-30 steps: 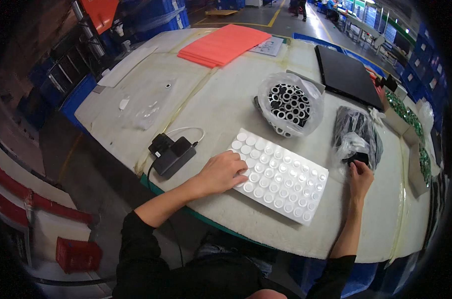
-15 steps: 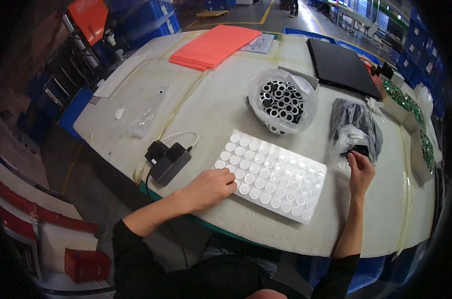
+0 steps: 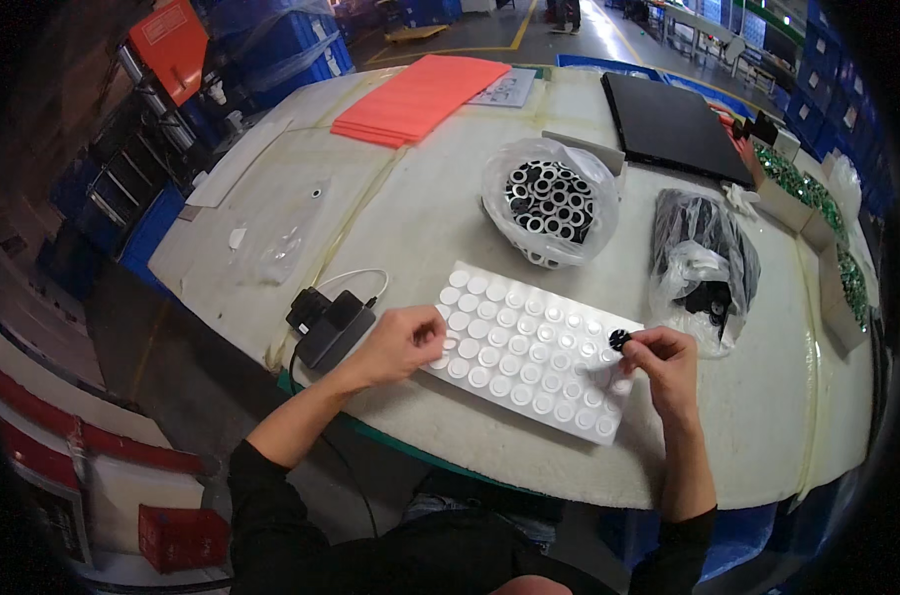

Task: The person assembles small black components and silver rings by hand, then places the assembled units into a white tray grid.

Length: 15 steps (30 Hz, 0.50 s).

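A white tray (image 3: 504,399) with rows of round white pieces lies in front of me. Over its left end, my left hand (image 3: 402,343) is closed in a pinch; whatever sits between those fingertips, if anything, is too small to make out. My right hand (image 3: 665,371) pinches a small black round part (image 3: 619,340) above the tray's far right corner. Beyond the tray stands a clear plastic bag (image 3: 604,178) full of black-and-silver rings (image 3: 549,201). Right of the tray, an open clear bag (image 3: 703,263) holds black parts.
A black power adapter block (image 3: 336,327) with a white cable sits left of the tray. Orange sheets (image 3: 420,96) and a flat black panel (image 3: 673,129) lie at the back. Cardboard boxes (image 3: 817,243) of green parts line the right edge. A loose ring (image 3: 317,192) lies far left.
My right hand has moved left from the bag of black parts to above the tray, bringing a black round part. My left hand has lifted slightly, up and left along the tray's left end.
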Motion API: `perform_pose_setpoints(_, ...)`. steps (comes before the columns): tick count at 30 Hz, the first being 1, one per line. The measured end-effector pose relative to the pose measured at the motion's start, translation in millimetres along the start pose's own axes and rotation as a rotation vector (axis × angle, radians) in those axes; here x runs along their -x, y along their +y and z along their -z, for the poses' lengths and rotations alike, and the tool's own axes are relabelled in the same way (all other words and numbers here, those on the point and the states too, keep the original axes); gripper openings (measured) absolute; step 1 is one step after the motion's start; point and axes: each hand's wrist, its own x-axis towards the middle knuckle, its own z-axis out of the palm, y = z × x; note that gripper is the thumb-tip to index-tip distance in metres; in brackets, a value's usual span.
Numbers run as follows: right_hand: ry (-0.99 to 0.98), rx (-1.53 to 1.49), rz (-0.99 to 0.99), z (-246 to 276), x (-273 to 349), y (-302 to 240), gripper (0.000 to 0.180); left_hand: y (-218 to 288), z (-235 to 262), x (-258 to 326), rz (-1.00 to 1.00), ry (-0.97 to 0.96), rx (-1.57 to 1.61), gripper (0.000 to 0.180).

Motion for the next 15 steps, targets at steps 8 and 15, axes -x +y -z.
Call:
perform_pose_setpoints(8,-0.096,-0.108,-0.158,-21.2,15.2,-1.2,0.012,40.8,-21.2,-23.6,0.162,0.006,0.673,0.006)
perform_pose_setpoints(15,-0.029,-0.156,-0.187,-27.9,15.6,4.6,0.013,82.0,-80.4,-52.0,0.086,-0.031,0.840,0.025)
